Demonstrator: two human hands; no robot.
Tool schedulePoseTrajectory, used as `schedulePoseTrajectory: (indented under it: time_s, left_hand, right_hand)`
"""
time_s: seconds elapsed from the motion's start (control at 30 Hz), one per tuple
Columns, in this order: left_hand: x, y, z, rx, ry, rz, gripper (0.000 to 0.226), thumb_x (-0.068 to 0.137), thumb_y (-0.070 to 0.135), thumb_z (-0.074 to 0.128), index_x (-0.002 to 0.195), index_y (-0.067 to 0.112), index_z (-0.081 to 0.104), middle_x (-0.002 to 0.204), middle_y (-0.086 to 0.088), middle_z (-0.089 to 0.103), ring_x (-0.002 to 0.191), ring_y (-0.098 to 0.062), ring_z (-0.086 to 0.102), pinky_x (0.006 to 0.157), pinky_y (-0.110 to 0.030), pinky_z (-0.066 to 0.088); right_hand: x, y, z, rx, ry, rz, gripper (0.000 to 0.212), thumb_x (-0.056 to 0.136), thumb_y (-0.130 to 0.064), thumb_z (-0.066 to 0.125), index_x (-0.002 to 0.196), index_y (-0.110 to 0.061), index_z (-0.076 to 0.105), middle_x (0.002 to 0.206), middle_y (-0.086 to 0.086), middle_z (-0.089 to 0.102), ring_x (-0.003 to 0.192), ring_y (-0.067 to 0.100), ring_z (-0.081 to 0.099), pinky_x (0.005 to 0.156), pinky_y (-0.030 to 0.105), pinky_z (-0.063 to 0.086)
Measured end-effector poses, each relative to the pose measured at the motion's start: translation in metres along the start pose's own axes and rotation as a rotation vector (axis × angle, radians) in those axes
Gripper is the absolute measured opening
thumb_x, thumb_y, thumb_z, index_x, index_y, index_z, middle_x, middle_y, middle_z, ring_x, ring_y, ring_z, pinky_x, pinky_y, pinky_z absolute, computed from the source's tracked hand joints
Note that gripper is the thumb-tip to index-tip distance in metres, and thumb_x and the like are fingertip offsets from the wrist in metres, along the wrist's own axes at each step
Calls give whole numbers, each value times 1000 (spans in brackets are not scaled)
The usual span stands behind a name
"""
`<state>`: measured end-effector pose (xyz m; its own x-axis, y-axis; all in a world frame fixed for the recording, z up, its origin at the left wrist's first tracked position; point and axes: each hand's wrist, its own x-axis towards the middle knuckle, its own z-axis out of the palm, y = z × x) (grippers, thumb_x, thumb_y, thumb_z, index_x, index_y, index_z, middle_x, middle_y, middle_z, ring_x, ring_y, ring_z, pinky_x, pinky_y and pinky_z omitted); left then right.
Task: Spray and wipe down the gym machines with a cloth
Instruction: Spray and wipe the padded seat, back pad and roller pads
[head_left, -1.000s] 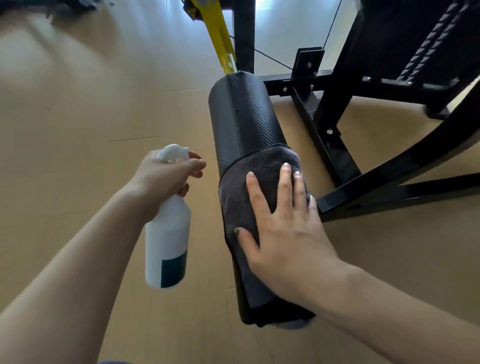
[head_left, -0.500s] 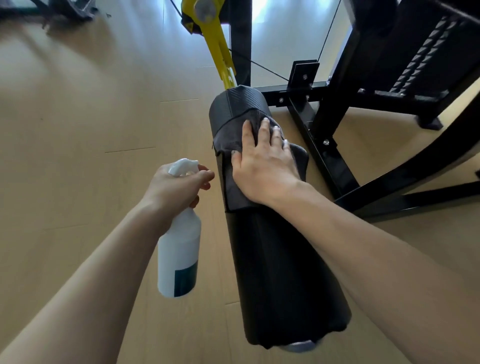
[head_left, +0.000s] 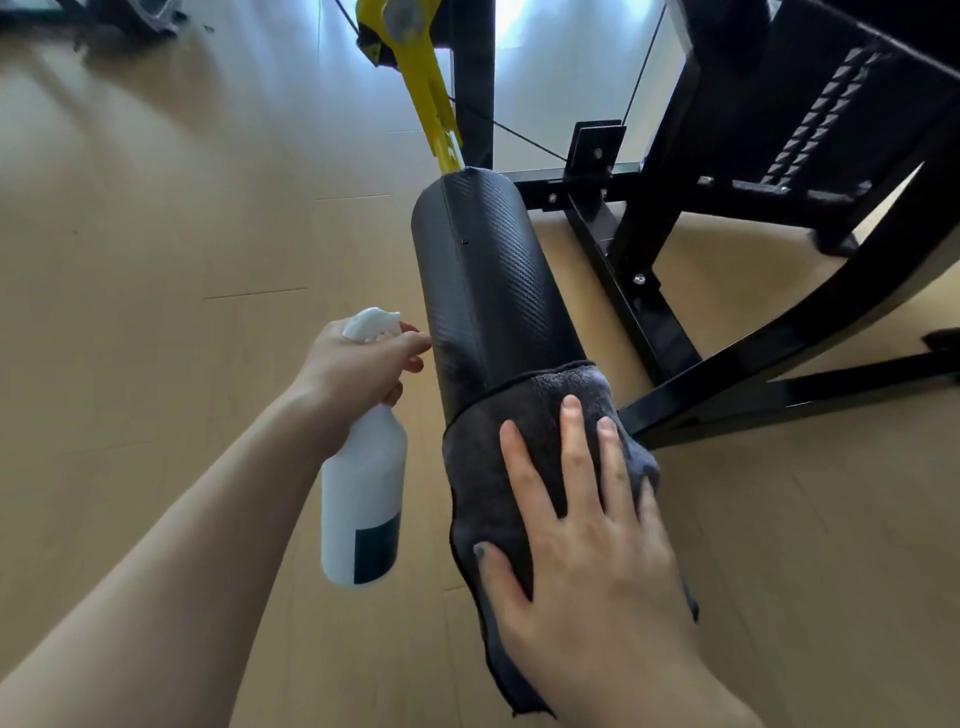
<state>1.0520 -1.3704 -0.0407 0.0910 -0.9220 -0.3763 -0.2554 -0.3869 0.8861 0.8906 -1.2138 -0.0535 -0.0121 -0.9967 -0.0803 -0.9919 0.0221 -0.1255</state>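
A black textured roller pad (head_left: 488, 280) of the gym machine runs from the yellow lever toward me. A dark grey cloth (head_left: 483, 467) lies draped over its near end. My right hand (head_left: 582, 551) presses flat on the cloth, fingers straight and spread. To the left of the pad, my left hand (head_left: 358, 364) grips the neck and trigger of a white spray bottle (head_left: 363, 509) that hangs upright beside the roller. The pad's near end is hidden under the cloth and my hand.
The machine's black steel frame (head_left: 644, 312) and curved legs stand right of the pad. A yellow lever arm (head_left: 421, 78) rises behind the roller, with thin cables nearby. A black textured footplate (head_left: 831, 104) sits at upper right. Light wooden floor (head_left: 156, 234) spreads to the left.
My right hand has slid the cloth from the far end of the roller back down to the near end. The left hand and bottle have stayed beside the pad.
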Motion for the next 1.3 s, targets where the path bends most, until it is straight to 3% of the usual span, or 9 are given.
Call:
schedulePoseTrajectory:
  time_s: [0.17,0.33,0.6,0.77,0.9,1.0,1.1,1.23,1.3]
  left_hand:
    - [13,-2,3,-1,9,-13,18,94,33,75,97,16,72,97,-11,75,59,-14,52,49,-20,47]
    - [28,-5,2,-23,74,-30,14,92,33,75,89,20,73,90,-6,77,57,-16,51,62,-31,46]
    - [43,-13,4,10,45,4,13,95,33,73,92,20,74,89,-6,76,59,-15,54,60,-29,47]
    - [44,-8,7,26,38,10,13,95,34,73,90,22,74,89,-6,76,60,-16,55,60,-30,48]
    - [30,1,6,36,1,34,14,94,34,73,90,21,75,91,-10,76,58,-17,54,61,-33,48]
    - [20,6,6,52,-37,41,15,94,31,72,94,16,76,96,-13,76,57,-16,52,58,-30,46]
    - [15,8,7,38,-43,7,15,93,29,73,93,14,74,82,-11,70,59,-17,50,57,-29,43]
    - [17,9,5,27,-48,-49,16,88,27,77,91,11,75,74,-12,60,59,-19,49,60,-31,40]
    - [19,9,4,21,-56,-52,13,88,26,77,93,13,77,80,-17,65,58,-19,49,62,-32,41]
  right_hand:
    - [47,-5,-3,-43,32,-36,78,90,-52,30,158,-13,26,163,22,21,147,46,26,108,66,36]
    - [147,-13,-18,-84,-33,-73,71,104,-44,21,159,-13,-12,166,14,-16,153,38,-10,122,59,6]
    - [306,-25,-31,-9,-18,-62,66,105,-37,25,161,-14,-1,168,8,-10,154,32,-10,124,55,1]
    - [350,-31,-39,51,21,-13,60,104,-35,23,160,-14,14,167,6,13,153,30,9,122,57,8]
    - [334,-31,-43,125,-26,38,58,103,-44,25,159,-33,12,169,1,0,154,33,-4,114,70,14]
    - [296,-28,-42,147,-99,90,57,104,-48,24,157,-45,3,167,4,-16,152,39,-12,112,72,17]
    - [236,-20,-37,161,-110,86,56,106,-47,22,156,-47,-3,165,6,-22,152,39,-12,113,70,17]
    - [129,-3,-17,151,-58,33,56,106,-48,18,154,-48,-9,166,5,-20,154,33,-10,116,65,20]
    - [68,-1,-7,98,19,43,58,102,-47,22,158,-44,10,168,11,3,153,36,11,108,65,35]
